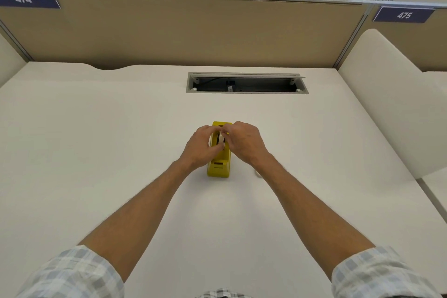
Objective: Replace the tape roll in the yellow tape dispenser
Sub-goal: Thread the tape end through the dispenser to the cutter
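Observation:
The yellow tape dispenser [219, 168] stands on the white desk [96, 152], its cutter end toward me. A whitish tape roll [221, 139] sits upright in its middle slot. My left hand [202, 146] is at the roll's left side and my right hand [244, 141] at its right; the fingers of both curl in and pinch the roll between them. Most of the roll and the dispenser's far half are hidden by the hands. A small pale ring-like object [257, 173] lies on the desk just right of the dispenser, half hidden by my right wrist.
An open cable tray [246, 83] is set into the desk behind the dispenser. A tan partition [193, 31] with labels 474 and 475 closes the back. A cream side panel [387, 104] stands at the right. Plants rise behind the partition.

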Available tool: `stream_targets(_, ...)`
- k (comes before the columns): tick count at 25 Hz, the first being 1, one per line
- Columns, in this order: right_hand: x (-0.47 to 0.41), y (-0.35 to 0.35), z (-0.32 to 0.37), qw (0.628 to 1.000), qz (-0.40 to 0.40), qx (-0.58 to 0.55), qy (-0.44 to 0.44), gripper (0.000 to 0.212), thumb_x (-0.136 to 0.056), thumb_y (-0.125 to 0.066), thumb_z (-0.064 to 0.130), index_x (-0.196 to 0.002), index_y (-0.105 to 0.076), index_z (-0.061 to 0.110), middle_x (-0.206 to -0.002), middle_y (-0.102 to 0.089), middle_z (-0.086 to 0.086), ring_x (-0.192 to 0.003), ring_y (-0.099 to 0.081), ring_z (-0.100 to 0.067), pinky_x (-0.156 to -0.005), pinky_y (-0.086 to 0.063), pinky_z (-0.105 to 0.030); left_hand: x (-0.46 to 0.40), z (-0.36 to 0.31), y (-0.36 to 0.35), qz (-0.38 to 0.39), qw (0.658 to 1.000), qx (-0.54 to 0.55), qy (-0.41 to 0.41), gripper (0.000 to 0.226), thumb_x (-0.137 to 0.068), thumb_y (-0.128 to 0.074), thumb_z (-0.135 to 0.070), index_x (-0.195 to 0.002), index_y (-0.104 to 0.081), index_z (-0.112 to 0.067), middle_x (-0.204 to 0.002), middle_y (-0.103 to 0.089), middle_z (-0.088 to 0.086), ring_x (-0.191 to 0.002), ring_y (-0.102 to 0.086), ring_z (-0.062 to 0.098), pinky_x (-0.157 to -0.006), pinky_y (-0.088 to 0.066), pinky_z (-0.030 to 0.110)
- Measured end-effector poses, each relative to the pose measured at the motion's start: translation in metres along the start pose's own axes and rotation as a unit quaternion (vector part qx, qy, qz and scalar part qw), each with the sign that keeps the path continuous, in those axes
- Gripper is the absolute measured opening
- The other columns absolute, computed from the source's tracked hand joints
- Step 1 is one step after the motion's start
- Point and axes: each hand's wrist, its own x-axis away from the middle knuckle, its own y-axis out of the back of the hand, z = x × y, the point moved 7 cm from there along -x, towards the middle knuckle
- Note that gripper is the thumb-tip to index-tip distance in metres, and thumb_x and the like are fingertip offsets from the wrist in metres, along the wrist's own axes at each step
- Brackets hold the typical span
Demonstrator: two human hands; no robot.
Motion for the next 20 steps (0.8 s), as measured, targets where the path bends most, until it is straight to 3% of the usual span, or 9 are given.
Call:
stream_targets(3, -0.001, 0.000, 0.000, 1.000, 0.006, 0.009, 0.001, 0.017, -0.097, -0.054, 0.019, -0.108, -0.067, 0.016, -0.086, -0.067, -0.008, -0.075, -0.062, -0.027, -0.063, -0.044, -0.032, 0.000, 0.004, -0.001, 0.007, 1.000, 0.017, 0.004, 0.035, -0.091, -0.056, -0.038, -0.126, -0.056, -0.032, -0.119, -0.062, -0.002, -0.113, -0.052, 0.017, -0.090, -0.048, 0.040)
stream_targets(12, -0.004, 0.008, 0.003, 0.999, 0.039, 0.024, -0.002, 0.019, -0.101, -0.051, 0.024, -0.114, -0.060, 0.014, -0.087, -0.066, -0.006, -0.069, -0.054, -0.019, -0.059, -0.033, -0.025, 0.000, 0.006, 0.001, 0.005, 1.000, 0.007, 0.015, 0.042, -0.089, -0.062, -0.036, -0.130, -0.055, -0.029, -0.133, -0.059, 0.000, -0.122, -0.050, 0.021, -0.100, -0.045, 0.043)
stream_targets(20, 0.004, 0.017, 0.013, 0.998, 0.040, 0.029, 0.027, 0.015, -0.099, -0.052, 0.024, -0.109, -0.063, 0.018, -0.078, -0.057, -0.001, -0.071, -0.055, -0.021, -0.062, -0.033, -0.028, -0.002, 0.000, 0.000, -0.006, 1.000, -0.021, -0.007, 0.050, -0.087, -0.068, -0.024, -0.133, -0.049, -0.031, -0.138, -0.053, -0.006, -0.126, -0.046, 0.018, -0.098, -0.041, 0.033)
